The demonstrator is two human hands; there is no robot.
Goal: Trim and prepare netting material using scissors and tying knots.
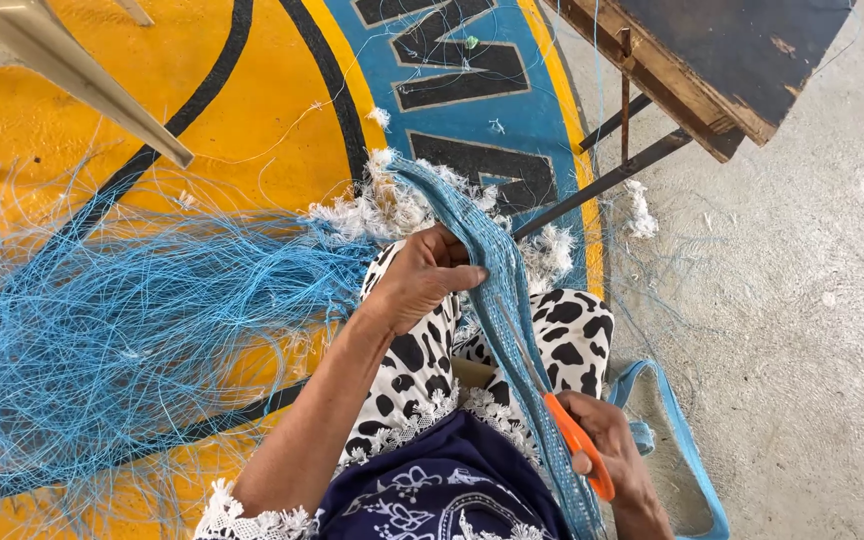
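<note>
Gripping a blue woven strip (497, 290) near its upper end, the left hand (422, 280) is closing its fingers round the fabric and pulling it taut over the lap. The strip is running from frayed white ends (392, 205) near the knees down across the spotted trousers (562, 330) to the bottom of the frame. Lower down, the right hand (607, 440) is wrapping shut around the orange handles of scissors (562, 410), whose blades are lying along the strip, pointing up toward the left hand. A heap of loose blue threads (122, 320) is spreading over the yellow painted floor (242, 110) to the left. A pale chair leg (82, 80) is slanting in from the upper left, and a dark wooden bench (712, 70) is standing at the upper right above grey concrete (812, 300).
</note>
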